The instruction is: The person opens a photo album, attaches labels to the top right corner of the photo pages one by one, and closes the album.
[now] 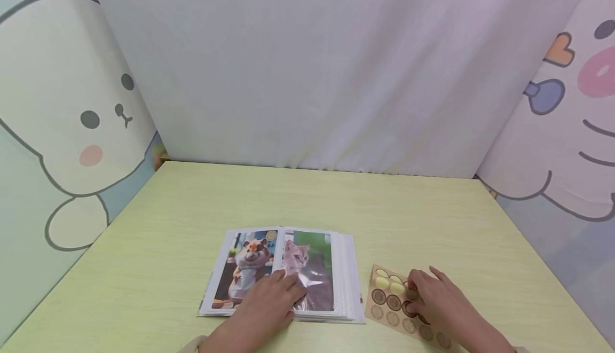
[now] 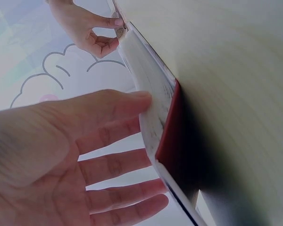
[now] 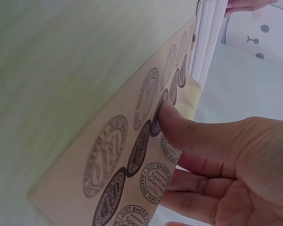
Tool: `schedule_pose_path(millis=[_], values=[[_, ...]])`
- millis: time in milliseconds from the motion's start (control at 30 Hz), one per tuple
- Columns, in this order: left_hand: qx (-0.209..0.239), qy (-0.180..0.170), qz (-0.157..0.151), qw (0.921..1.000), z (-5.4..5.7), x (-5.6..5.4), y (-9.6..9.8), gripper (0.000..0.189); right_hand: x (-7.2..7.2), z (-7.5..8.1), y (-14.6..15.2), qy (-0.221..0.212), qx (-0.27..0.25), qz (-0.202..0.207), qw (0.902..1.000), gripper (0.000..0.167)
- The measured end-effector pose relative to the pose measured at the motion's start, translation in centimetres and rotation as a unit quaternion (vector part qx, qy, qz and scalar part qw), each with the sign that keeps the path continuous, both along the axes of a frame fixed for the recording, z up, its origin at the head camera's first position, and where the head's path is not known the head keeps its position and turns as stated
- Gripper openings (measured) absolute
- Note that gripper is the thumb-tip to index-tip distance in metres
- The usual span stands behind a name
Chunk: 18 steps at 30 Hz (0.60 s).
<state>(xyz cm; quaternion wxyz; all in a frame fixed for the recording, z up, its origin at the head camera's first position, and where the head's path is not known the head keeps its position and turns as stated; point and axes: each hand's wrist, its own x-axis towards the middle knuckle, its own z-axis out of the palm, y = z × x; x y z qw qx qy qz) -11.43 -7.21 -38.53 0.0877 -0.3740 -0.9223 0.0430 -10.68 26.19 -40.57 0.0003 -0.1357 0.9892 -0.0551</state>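
A photo album (image 1: 346,289) lies open on the table, with a hamster picture (image 1: 250,259) on its left page and a cat picture (image 1: 317,278) on its right. My left hand (image 1: 264,305) rests over the inner lower part of the pages, its fingers extended; in the left wrist view the thumb touches the page edges. Right of the album is a brown sheet of round stickers (image 1: 393,303). Over its upper part, my right hand (image 1: 444,305) pinches a round sticker (image 1: 411,293) between thumb and fingers. In the right wrist view the thumb partly covers the stickers.
A round sticker (image 1: 271,235) sits at the top right corner of the hamster picture. Several pale yellow gaps (image 1: 382,282) show on the sheet's upper row. A grey-white curtain (image 1: 307,75) stands behind the table (image 1: 307,198), with cartoon-printed panels (image 1: 57,102) at both sides.
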Motion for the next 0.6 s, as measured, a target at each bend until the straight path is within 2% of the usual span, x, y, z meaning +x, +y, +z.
schedule_pose_path(millis=[267,600], values=[[0.003,0.003,-0.004,1.0,0.01,0.06,-0.08,0.034,-0.26,-0.1,0.01,0.054,0.02,0.033,0.9978,0.033],[0.005,0.008,-0.002,1.0,0.04,0.04,-0.14,0.033,-0.28,-0.45,0.25,0.076,0.02,0.05,0.9957,0.026]])
